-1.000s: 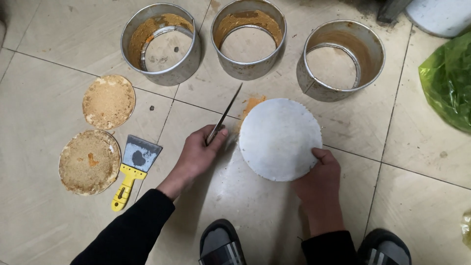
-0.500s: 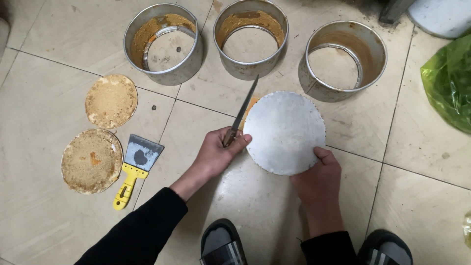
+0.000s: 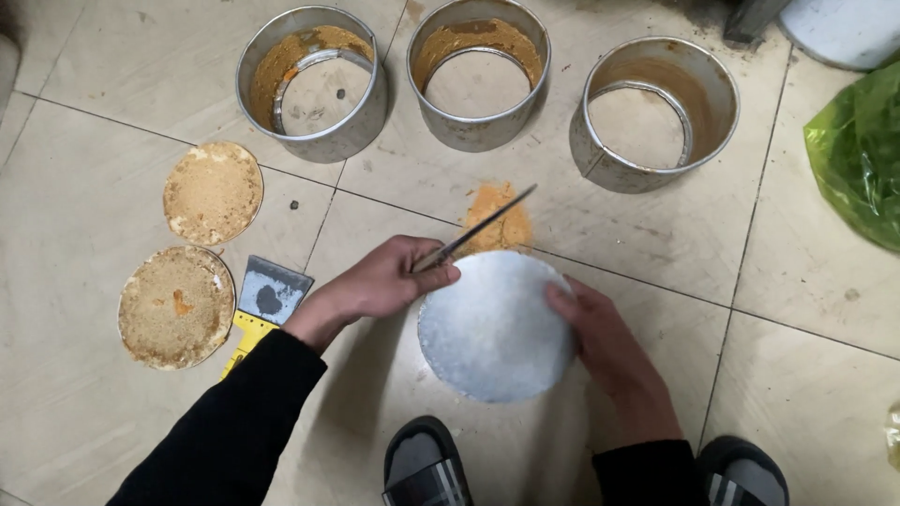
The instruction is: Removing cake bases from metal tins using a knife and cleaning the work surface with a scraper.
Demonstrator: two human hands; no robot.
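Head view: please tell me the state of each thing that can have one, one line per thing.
Left hand: gripping the knife.
Right hand: holding the disc's edge.
Knife: lifted, blade pointing away.
Disc: scraped clean, held at its edge.
Three rings: upright, crusted inside.
Two crusted discs: flat on the floor.
Scraper: lying unused.
Crumbs: piled on the floor.

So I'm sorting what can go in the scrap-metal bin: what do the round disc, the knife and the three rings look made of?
The round disc looks like dull grey metal, possibly aluminium, with a matte, speckled face. The knife blade, in the left hand, is thin, shiny steel-like metal. The three rings look like brushed sheet metal with orange-brown crust inside. The right hand steadies the disc.
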